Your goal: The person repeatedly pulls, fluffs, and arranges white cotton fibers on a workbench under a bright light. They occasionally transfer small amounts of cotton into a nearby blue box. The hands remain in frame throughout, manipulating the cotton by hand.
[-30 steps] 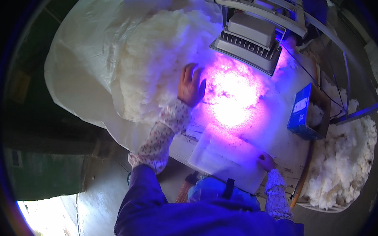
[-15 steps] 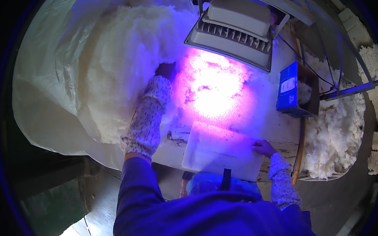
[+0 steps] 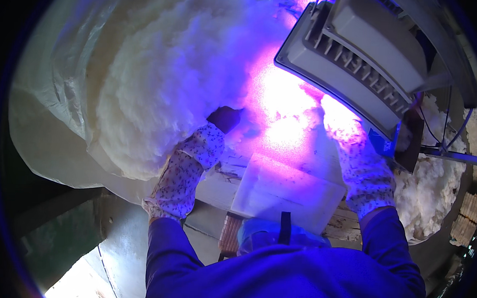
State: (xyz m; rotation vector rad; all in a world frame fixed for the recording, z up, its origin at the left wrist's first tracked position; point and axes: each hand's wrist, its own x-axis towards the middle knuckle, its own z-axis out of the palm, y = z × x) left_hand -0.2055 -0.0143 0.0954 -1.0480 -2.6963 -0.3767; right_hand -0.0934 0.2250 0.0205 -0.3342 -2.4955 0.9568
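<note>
A big heap of white fluffy fibre (image 3: 145, 86), like cotton wool, fills the left side. At its near right edge is my left hand (image 3: 225, 119), a dark shape whose fingers do not show apart. My right hand (image 3: 330, 113) reaches under the front edge of a grey floodlight (image 3: 359, 58), over tufts in the bright patch; glare washes out its fingers. Patterned sleeve covers (image 3: 368, 168) are on both forearms. Between my arms and me lies a pale translucent sheet or board (image 3: 287, 194) on the table.
A clear plastic sheet (image 3: 65, 88) lies around the heap's left side. To the right, a blue box (image 3: 382, 143) stands partly behind the floodlight, with more white fibre (image 3: 428, 189) beyond it. Metal bars (image 3: 454, 154) cross the right side. Worn wooden boards (image 3: 344, 220) edge the table.
My right hand has moved from the pale sheet's right edge up into the bright light. My left hand has come nearer to me. The view has shifted, with the floodlight now larger and further right.
</note>
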